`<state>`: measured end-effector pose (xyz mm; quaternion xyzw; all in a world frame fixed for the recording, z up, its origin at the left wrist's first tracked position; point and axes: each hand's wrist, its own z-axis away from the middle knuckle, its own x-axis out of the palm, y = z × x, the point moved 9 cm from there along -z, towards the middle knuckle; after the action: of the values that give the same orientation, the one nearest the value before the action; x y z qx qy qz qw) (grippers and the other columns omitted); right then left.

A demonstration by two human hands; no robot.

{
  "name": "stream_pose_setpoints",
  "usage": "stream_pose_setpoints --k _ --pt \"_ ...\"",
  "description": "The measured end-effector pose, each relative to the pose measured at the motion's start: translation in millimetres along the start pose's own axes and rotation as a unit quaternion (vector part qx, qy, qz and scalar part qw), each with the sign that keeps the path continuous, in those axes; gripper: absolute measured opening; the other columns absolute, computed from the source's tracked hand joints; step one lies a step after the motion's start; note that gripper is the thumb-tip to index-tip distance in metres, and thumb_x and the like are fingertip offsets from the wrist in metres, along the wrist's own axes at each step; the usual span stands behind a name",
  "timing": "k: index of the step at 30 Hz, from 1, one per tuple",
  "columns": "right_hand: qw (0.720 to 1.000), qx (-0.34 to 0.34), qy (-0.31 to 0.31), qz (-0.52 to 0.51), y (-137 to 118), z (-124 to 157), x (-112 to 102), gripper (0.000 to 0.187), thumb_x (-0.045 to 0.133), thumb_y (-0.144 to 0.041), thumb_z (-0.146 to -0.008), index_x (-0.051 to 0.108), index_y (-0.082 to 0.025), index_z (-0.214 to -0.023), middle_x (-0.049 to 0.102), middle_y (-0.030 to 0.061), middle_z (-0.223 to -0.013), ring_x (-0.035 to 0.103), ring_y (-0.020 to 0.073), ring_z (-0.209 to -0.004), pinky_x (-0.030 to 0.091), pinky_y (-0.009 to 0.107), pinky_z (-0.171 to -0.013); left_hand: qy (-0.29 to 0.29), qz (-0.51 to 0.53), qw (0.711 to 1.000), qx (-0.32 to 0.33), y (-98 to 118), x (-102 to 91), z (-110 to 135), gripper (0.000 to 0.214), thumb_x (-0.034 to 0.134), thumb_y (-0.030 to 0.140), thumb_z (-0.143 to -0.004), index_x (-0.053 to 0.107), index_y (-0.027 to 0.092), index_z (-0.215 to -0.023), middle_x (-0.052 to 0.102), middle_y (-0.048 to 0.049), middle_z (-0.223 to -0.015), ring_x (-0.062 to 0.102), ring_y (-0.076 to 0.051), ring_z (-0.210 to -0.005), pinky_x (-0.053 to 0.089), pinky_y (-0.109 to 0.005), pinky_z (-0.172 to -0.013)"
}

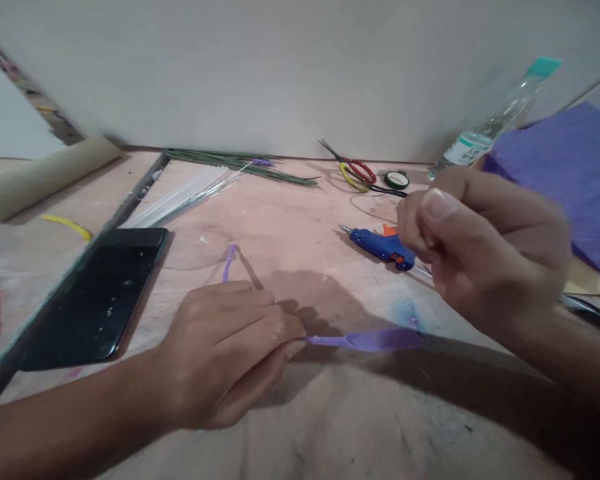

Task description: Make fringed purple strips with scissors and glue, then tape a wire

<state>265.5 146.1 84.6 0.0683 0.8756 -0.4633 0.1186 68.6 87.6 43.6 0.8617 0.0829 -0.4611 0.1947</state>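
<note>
Purple strip (385, 340) in our left hand (230, 353), over the table (290, 213).
Our left fingers clamp the strip's narrow part, wide end toward the right; our raised right hand (490, 233) has its fingers curled together, contents unclear to us. We judge the step as twisting the strip; the next move calls for a steady left hold and a right grip on the wide end. Beyond lies the glue gun (383, 248).

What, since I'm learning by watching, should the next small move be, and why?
Perhaps lower the raised right hand to the purple strip: the left hand grips its narrow part, while the wide end sticks out unheld.
</note>
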Motion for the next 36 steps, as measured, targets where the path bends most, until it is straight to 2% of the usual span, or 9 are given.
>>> stream_pose_setpoints --k 3,5,7,10,19,23,28,33,36 --pt "0.983 -0.044 -0.075 0.16 -6.5 1.6 15.2 0.014 0.068 -0.013 -0.102 0.065 -0.024 -0.094 0.07 0.0054 -0.111 0.065 0.0211 -0.096 0.052 0.038 -0.083 0.02 -0.013 0.999 0.021 4.7 -2.4 -3.8 0.011 0.059 0.014 -0.106 0.068 0.018 -0.103 0.069 -0.0005 -0.072 0.058 -0.018 -0.06 0.039 -0.034 -0.058" --pt "0.958 -0.057 -0.2 0.196 -9.5 11.2 39.9 0.017 0.068 -0.01 -0.1 0.068 -0.024 -0.11 0.065 0.0087 -0.14 0.063 0.0255 -0.123 0.051 0.043 -0.103 0.038 -0.022 0.999 0.026 5.9 -4.0 -6.2 0.014 0.057 0.015 -0.107 0.068 0.018 -0.099 0.066 0.0003 -0.068 0.057 -0.017 -0.058 0.037 -0.034 -0.056" --pt "0.937 -0.053 -0.309 0.153 -15.5 27.1 61.5 0.009 0.066 -0.016 -0.104 0.069 -0.02 -0.111 0.071 0.0093 -0.126 0.064 0.0246 -0.116 0.052 0.041 -0.1 0.041 -0.03 0.998 0.021 4.5 -3.0 -8.1 0.017 0.055 0.015 -0.108 0.068 0.018 -0.098 0.063 0.0011 -0.065 0.056 -0.017 -0.056 0.037 -0.033 -0.056" --pt "0.923 -0.027 -0.362 0.13 -20.2 42.7 76.3 0.003 0.068 -0.017 -0.102 0.071 -0.016 -0.101 0.072 0.0047 -0.097 0.061 0.0211 -0.094 0.049 0.039 -0.086 0.04 -0.037 0.998 0.027 4.5 -1.0 -9.3 0.02 0.054 0.016 -0.109 0.068 0.019 -0.095 0.057 0.0019 -0.062 0.053 -0.018 -0.054 0.034 -0.034 -0.054" --pt "0.929 -0.074 -0.343 0.117 -23.4 47.1 80.8 0.014 0.064 -0.005 -0.094 0.066 -0.016 -0.086 0.067 0.0006 -0.082 0.052 0.0172 -0.081 0.041 0.037 -0.078 0.041 -0.044 0.998 0.037 10.9 -0.3 -7.7 0.023 0.054 0.009 -0.106 0.063 0.021 -0.089 0.062 0.0032 -0.061 0.051 -0.016 -0.053 0.031 -0.034 -0.053" --pt "0.939 -0.059 -0.333 0.07 -24.5 49.7 81.6 0.016 0.062 -0.009 -0.097 0.06 -0.019 -0.084 0.064 0.0007 -0.081 0.053 0.0169 -0.078 0.041 0.036 -0.075 0.044 -0.018 0.998 0.032 13.2 0.6 -6.8 0.023 0.055 0.006 -0.104 0.063 0.02 -0.088 0.063 0.0029 -0.064 0.052 -0.016 -0.054 0.031 -0.035 -0.054" --pt "0.971 0.038 -0.234 -0.04 -9.6 42.6 68.8 0.015 0.067 -0.016 -0.103 0.066 -0.019 -0.089 0.065 -0.0005 -0.082 0.061 0.0131 -0.076 0.048 0.027 -0.07 0.058 -0.025 0.998 0.014 10.2 -3.5 -5.3 0.016 0.056 0.013 -0.107 0.067 0.018 -0.098 0.056 0.0038 -0.063 0.048 -0.016 -0.054 0.031 -0.034 -0.054" --pt "0.992 0.08 -0.093 0.016 7.7 25.2 35.1 0.021 0.061 -0.02 -0.104 0.059 -0.021 -0.083 0.06 -0.0017 -0.078 0.055 0.0142 -0.072 0.042 0.029 -0.063 0.054 -0.036 0.998 -0.006 6.8 -0.6 -3.0 0.017 0.055 0.008 -0.103 0.064 0.021 -0.098 0.058 0.0024 -0.067 0.052 -0.017 -0.057 0.034 -0.034 -0.057" --pt "0.992 0.068 -0.091 0.054 5.6 18.6 28.7 0.034 0.056 -0.021 -0.107 0.052 -0.022 -0.073 0.052 -0.0026 -0.069 0.048 0.0137 -0.065 0.039 0.03 -0.059 0.06 -0.038 0.997 -0.008 6.4 -0.6 -1.9 0.019 0.053 0.006 -0.102 0.063 0.022 -0.098 0.058 0.0023 -0.067 0.051 -0.017 -0.057 0.034 -0.034 -0.058"
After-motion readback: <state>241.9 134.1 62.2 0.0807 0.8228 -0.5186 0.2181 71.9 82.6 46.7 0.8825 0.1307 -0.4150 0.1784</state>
